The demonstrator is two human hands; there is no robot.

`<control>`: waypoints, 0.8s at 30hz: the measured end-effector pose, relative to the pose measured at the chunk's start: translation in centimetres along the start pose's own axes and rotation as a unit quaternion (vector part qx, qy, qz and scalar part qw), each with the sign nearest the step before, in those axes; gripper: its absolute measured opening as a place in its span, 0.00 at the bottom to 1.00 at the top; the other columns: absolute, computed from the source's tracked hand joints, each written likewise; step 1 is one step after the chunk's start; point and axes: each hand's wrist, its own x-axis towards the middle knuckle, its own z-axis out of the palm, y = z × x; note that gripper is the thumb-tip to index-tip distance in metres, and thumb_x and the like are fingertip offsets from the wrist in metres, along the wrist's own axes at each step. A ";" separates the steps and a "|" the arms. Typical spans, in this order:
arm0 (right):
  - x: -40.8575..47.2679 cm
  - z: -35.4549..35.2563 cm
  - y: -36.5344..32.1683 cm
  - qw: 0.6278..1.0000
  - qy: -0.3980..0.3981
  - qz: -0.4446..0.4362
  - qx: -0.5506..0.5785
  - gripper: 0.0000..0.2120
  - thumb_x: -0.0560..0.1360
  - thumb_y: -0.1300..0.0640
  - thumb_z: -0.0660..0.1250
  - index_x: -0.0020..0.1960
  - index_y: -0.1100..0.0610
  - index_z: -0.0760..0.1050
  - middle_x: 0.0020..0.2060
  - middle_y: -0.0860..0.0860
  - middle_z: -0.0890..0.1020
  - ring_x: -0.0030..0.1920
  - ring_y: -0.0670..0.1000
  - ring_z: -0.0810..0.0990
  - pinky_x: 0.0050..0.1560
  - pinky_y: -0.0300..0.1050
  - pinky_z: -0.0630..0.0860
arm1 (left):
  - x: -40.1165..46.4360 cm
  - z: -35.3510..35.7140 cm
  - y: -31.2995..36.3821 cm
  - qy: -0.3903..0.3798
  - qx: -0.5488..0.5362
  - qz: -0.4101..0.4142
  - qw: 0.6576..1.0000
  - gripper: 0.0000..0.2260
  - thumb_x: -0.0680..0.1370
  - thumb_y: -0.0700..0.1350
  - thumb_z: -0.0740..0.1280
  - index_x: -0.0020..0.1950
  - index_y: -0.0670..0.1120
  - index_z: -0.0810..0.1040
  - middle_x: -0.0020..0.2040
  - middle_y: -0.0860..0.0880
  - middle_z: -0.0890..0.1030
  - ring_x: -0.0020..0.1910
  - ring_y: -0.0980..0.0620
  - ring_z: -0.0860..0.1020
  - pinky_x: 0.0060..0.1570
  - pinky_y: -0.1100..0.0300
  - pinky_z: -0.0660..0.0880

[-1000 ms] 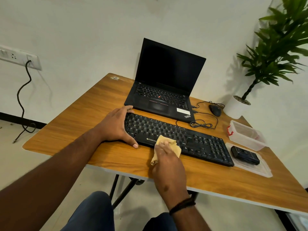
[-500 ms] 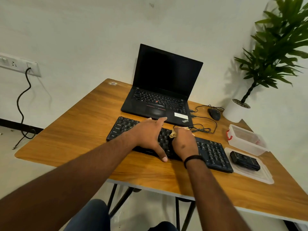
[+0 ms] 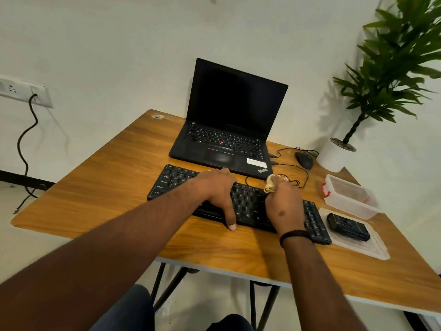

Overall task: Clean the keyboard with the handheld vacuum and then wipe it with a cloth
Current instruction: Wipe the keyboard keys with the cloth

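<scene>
One wooden desk (image 3: 100, 187) fills the middle of the view, standing against a pale wall. At its far right corner stands one green plant (image 3: 391, 75) in a white pot (image 3: 331, 156). One black laptop (image 3: 233, 120) sits open at the back of the desk, its screen dark. Just in front of it lies the one black keyboard (image 3: 174, 180), set at a slant across the desk, its right end near the desk's right side.

Two hands are on the keyboard. The left hand (image 3: 214, 189) rests flat across the middle keys, its fingers straight and slightly apart, the thumb reaching over the near edge to the desk. The right hand (image 3: 284, 206) lies just beside it to the right, its fingers curled round one tan cloth (image 3: 270, 183), which is bunched up and pressed at the keyboard's far edge. One dark band (image 3: 294, 235) circles the right wrist.

To the right of the keyboard sits one clear plastic box (image 3: 350, 197), and nearer the viewer one clear lid (image 3: 365, 247) lies flat, carrying one black device (image 3: 347, 226). One black mouse (image 3: 304, 160) lies beside the pot, its cable looped behind the keyboard. One wall socket (image 3: 26, 91) with one cable plugged in is at the left.
</scene>
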 end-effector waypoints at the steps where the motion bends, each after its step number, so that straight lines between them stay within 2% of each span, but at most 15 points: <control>1: 0.0 0.7 -0.5 1.000 -0.010 -0.002 0.002 0.16 0.79 0.67 0.59 0.63 0.58 0.76 0.56 0.57 0.80 0.57 0.56 0.79 0.57 0.49 0.76 | 0.0 -0.1 0.2 0.000 0.008 -0.005 1.000 0.58 0.50 0.69 0.81 0.75 0.48 0.67 0.68 0.49 0.70 0.65 0.46 0.71 0.62 0.45 0.75; 3: -1.0 2.0 -1.9 0.999 -0.044 -0.028 0.003 0.14 0.77 0.67 0.59 0.60 0.59 0.77 0.54 0.58 0.81 0.57 0.58 0.80 0.56 0.50 0.76 | 0.2 -0.3 0.4 0.001 0.016 -0.009 1.000 0.53 0.50 0.70 0.81 0.69 0.49 0.71 0.62 0.50 0.72 0.60 0.48 0.73 0.59 0.47 0.76; 5: -2.6 2.9 -2.6 0.996 -0.059 -0.058 0.015 0.15 0.76 0.66 0.62 0.62 0.59 0.76 0.55 0.57 0.81 0.57 0.57 0.79 0.56 0.49 0.76 | 0.4 -0.3 0.4 0.010 0.017 -0.003 1.000 0.45 0.50 0.69 0.81 0.61 0.51 0.75 0.56 0.51 0.72 0.54 0.51 0.74 0.56 0.49 0.77; 7: -4.3 2.8 -2.6 0.993 -0.068 -0.089 0.037 0.15 0.77 0.63 0.66 0.63 0.57 0.76 0.55 0.54 0.81 0.56 0.55 0.80 0.56 0.47 0.77 | 0.6 0.0 0.2 0.020 0.019 0.005 1.000 0.40 0.51 0.69 0.81 0.56 0.51 0.75 0.55 0.51 0.72 0.52 0.51 0.74 0.54 0.50 0.77; 9: -5.3 1.9 -2.0 0.988 -0.090 -0.120 0.037 0.15 0.77 0.61 0.67 0.64 0.55 0.77 0.56 0.52 0.82 0.57 0.53 0.80 0.59 0.47 0.78 | 0.8 0.2 0.0 0.025 0.013 0.006 1.000 0.41 0.52 0.69 0.80 0.57 0.51 0.75 0.56 0.51 0.72 0.52 0.51 0.74 0.55 0.50 0.76; 11: -4.8 0.5 -1.3 0.987 -0.107 -0.112 0.045 0.19 0.77 0.67 0.63 0.66 0.55 0.77 0.60 0.55 0.81 0.60 0.54 0.78 0.64 0.47 0.75 | 0.8 0.3 -0.2 0.022 -0.002 0.007 1.000 0.41 0.50 0.70 0.80 0.57 0.52 0.75 0.56 0.51 0.72 0.54 0.50 0.73 0.57 0.49 0.75; 12: -4.2 -0.1 -1.1 0.989 -0.100 -0.095 0.049 0.21 0.77 0.69 0.61 0.67 0.56 0.77 0.61 0.55 0.81 0.60 0.54 0.78 0.62 0.45 0.75 | 0.6 0.3 -0.2 0.020 -0.010 0.008 1.000 0.41 0.50 0.70 0.80 0.57 0.53 0.75 0.57 0.51 0.72 0.56 0.50 0.72 0.58 0.49 0.75; 14: -2.6 -0.7 -0.8 0.997 -0.041 -0.046 0.053 0.20 0.78 0.69 0.60 0.67 0.57 0.76 0.58 0.56 0.81 0.56 0.53 0.79 0.52 0.40 0.76 | 0.4 0.2 -0.2 0.017 -0.015 0.003 1.000 0.44 0.50 0.70 0.80 0.61 0.53 0.75 0.59 0.51 0.72 0.59 0.49 0.72 0.61 0.48 0.75; 17: 0.1 0.2 -1.3 0.997 0.041 0.022 0.068 0.16 0.78 0.69 0.61 0.62 0.60 0.78 0.54 0.57 0.83 0.56 0.56 0.80 0.51 0.44 0.75 | 0.1 0.1 0.2 0.011 -0.001 -0.007 1.000 0.53 0.51 0.71 0.79 0.71 0.48 0.72 0.65 0.50 0.72 0.64 0.47 0.72 0.64 0.46 0.74; 19: 0.9 1.6 -2.5 0.997 0.013 0.016 0.069 0.12 0.77 0.67 0.62 0.56 0.59 0.80 0.50 0.56 0.83 0.54 0.58 0.81 0.50 0.47 0.78 | 0.1 0.1 0.4 0.010 0.005 -0.010 1.000 0.52 0.51 0.71 0.79 0.69 0.49 0.74 0.64 0.50 0.74 0.63 0.48 0.74 0.62 0.48 0.75; 21: 0.5 2.9 -3.9 0.998 -0.035 -0.028 0.042 0.08 0.77 0.65 0.62 0.50 0.59 0.80 0.46 0.56 0.83 0.50 0.58 0.82 0.46 0.50 0.80 | 0.2 0.2 0.5 0.015 0.022 -0.004 1.000 0.48 0.51 0.72 0.78 0.66 0.51 0.76 0.60 0.51 0.76 0.60 0.49 0.75 0.61 0.49 0.76; 24: -1.5 2.6 -4.4 0.992 -0.076 -0.089 0.051 0.13 0.76 0.68 0.62 0.54 0.58 0.81 0.47 0.55 0.83 0.50 0.56 0.82 0.50 0.52 0.81 | 0.5 0.8 0.3 0.033 0.051 0.013 0.998 0.46 0.52 0.74 0.76 0.64 0.54 0.76 0.59 0.51 0.74 0.58 0.50 0.73 0.63 0.48 0.73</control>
